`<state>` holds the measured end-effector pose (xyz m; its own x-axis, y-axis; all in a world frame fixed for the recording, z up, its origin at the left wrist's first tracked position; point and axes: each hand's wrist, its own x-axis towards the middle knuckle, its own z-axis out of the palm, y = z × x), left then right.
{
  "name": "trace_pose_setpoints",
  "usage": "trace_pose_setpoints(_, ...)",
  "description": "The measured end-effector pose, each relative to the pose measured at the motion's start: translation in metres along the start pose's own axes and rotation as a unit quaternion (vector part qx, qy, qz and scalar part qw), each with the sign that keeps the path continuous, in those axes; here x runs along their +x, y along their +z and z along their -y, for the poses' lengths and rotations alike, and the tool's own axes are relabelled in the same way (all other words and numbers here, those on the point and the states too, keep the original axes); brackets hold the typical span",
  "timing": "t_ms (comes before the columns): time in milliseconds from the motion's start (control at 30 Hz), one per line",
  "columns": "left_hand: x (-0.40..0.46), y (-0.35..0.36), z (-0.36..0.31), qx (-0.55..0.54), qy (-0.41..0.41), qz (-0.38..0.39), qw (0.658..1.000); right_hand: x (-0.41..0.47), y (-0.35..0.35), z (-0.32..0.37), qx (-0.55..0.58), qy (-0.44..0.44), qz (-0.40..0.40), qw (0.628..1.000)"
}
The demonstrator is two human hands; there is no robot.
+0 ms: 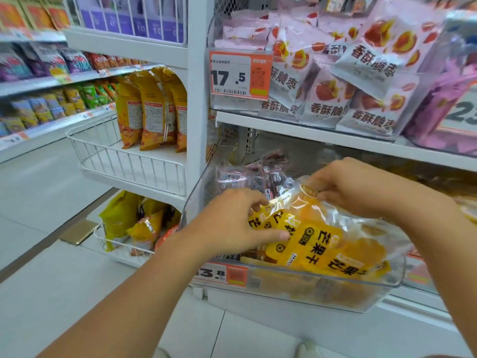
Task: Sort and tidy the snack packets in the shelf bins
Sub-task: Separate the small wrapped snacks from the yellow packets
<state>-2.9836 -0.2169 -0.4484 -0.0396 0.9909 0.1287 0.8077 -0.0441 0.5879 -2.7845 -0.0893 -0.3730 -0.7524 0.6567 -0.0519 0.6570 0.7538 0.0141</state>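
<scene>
in the clear bin [296,288] on the lower shelf, the left hand [232,223] and right hand [361,187] each pinch a yellow packet [317,241], probably light, crinkly and slippery, best held by its sealed edges.

Bright, even shop light; glare on clear bin [387,288]; wide-angle bending, blurred edges.

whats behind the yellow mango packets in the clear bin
Behind the yellow mango packets, toward the back of the clear bin, lie dark reddish packets. The left hand, right hand and the mango packets cover the rest, so their number is unclear.
</scene>
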Motion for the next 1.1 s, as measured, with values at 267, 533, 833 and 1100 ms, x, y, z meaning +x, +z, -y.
trace_pose_setpoints(267, 0.016, 0.032, -0.013, 0.068, 0.059, -0.015, 0.996, -0.011, -0.007, 0.004, -0.002, 0.056, 0.086, 0.995)
trace_pose_setpoints(533, 0.014, -0.014, 0.015, 0.012, 0.090, -0.133, 0.987, 0.028, -0.018, 0.076, 0.035, -0.087, 0.001, 0.996)
trace_pose_setpoints(833, 0.006, -0.034, 0.061, 0.067, -0.035, -0.206, 0.976, 0.109, 0.016, 0.066, -0.130, 0.118, 0.037, 0.984)
trace_pose_setpoints(1100, 0.017, -0.033, 0.064, 0.117, -0.044, -0.149, 0.981, 0.113, 0.015, 0.052, -0.031, 0.128, 0.048, 0.990)
